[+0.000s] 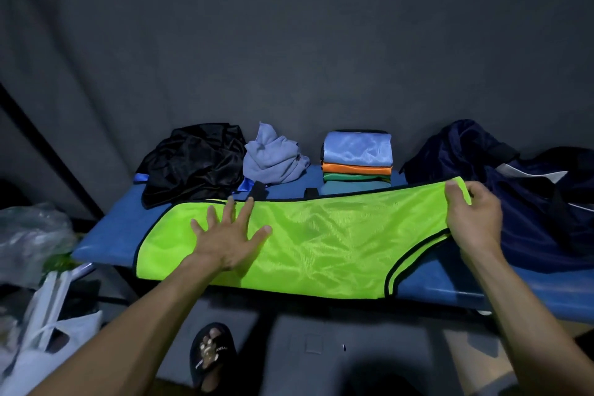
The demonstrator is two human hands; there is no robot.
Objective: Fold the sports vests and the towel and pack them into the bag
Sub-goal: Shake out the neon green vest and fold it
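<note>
Below, my sandalled foot (210, 354) stands on the floor. Flat with fingers spread, my left hand (229, 235) presses the green vest (321, 244) lying across the blue bench (450, 280); my right hand (472, 212) pinches its strap. Behind sit folded vests (356, 161), a crumpled towel (273, 157) and the dark bag (527, 199).

A: Vest (321, 244) colour?
B: Neon yellow-green w/ black trim. Bench (106, 238) blue.
A: Folded stack (356, 164)?
B: Light blue, orange, green. Towel (273, 161) grey-blue, crumpled vest (193, 164) black, bag (530, 202) navy w/ white.
</note>
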